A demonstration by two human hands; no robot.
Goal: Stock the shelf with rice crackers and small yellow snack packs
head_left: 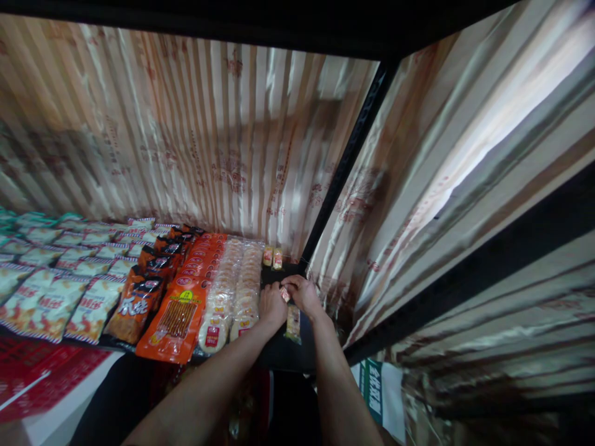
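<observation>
Lower middle of the frame, left hand (pixel 273 303): fingers curled in, looks clamped on a small wrapped snack (pixel 285 295)
Right hand (pixel 301 293): thumb and fingers together on that same snack, though it's too blurry to tell how hard
Loose packet (pixel 292 323): lying on the black shelf (pixel 283 358) just below the hands
Slip risk: wrapper looks slick and tiny, so a weak pinch could drop it, I reckon
Bump risk: left wrist is near the 2 rows of round crackers (pixel 214 331), so a careless swing left might knock them crooked
Back packets: 2 small ones (pixel 273 257) upright-ish behind the hands; a long reach could tip them
In the way: black post (pixel 344 167) at the back right corner, pleated sheeting (pixel 232 124) behind
Left side: orange packs (pixel 179 319), then dark bags (pixel 137 306) and pale bags (pixel 95 306)
</observation>
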